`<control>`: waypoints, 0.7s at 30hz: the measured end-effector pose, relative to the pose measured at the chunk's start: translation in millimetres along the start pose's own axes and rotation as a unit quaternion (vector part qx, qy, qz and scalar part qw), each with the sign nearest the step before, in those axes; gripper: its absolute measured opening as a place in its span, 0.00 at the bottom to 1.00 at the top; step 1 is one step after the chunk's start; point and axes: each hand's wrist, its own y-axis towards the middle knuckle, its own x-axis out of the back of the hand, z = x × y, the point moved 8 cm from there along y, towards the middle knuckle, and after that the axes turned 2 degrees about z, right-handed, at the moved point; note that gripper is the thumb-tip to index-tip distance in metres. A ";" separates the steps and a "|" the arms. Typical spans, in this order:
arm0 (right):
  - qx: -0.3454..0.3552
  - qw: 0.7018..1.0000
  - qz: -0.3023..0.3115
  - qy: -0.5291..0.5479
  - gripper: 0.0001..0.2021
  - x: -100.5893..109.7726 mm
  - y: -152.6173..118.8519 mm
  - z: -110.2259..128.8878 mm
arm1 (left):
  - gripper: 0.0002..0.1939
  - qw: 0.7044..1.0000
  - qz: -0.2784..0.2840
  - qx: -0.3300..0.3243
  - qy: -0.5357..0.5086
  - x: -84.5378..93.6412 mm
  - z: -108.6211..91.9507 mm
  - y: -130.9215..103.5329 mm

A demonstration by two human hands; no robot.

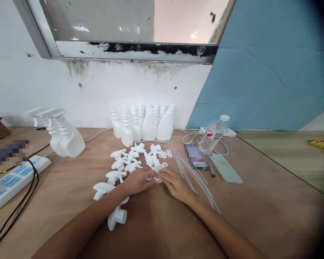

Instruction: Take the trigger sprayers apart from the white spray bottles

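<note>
My left hand and my right hand meet near the middle of the wooden table, both closed with fingertips together on a small white plastic part. The fingers hide much of that part. Several white spray heads lie to the left of and behind my hands, one in front of my left forearm. Just behind my right hand are small white rings. Thin white tubes lie to its right.
White bottles stand along the wall, and bottles with spray heads at the left. A power strip with black cables lies left. At right are a water bottle, two phones and a pen.
</note>
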 end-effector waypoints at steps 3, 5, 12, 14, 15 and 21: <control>0.005 1.000 0.002 -0.002 0.12 -1.1 -0.7 -0.1 | 0.11 1.000 0.002 -0.003 0.005 0.3 -1.6 0.1; 0.008 1.000 0.004 -0.001 0.13 -1.3 -0.8 0.4 | 0.11 1.000 0.002 0.000 0.008 0.4 -1.6 0.4; -0.039 0.998 -0.042 0.032 0.07 -0.8 -3.3 -11.9 | 0.13 0.998 0.027 -0.006 0.055 -2.5 -2.4 0.0; -0.071 0.995 -0.054 0.051 0.06 -2.1 -5.8 -20.5 | 0.13 0.998 0.028 -0.010 0.063 -3.1 -1.5 -0.5; -0.090 0.992 -0.056 0.063 0.06 -3.3 -7.2 -25.0 | 0.14 0.998 0.026 -0.011 0.063 -3.1 -0.6 -0.7; -0.132 0.987 -0.044 0.081 0.07 -6.2 -11.0 -30.8 | 0.13 0.998 0.012 -0.022 0.055 -3.0 1.0 -0.3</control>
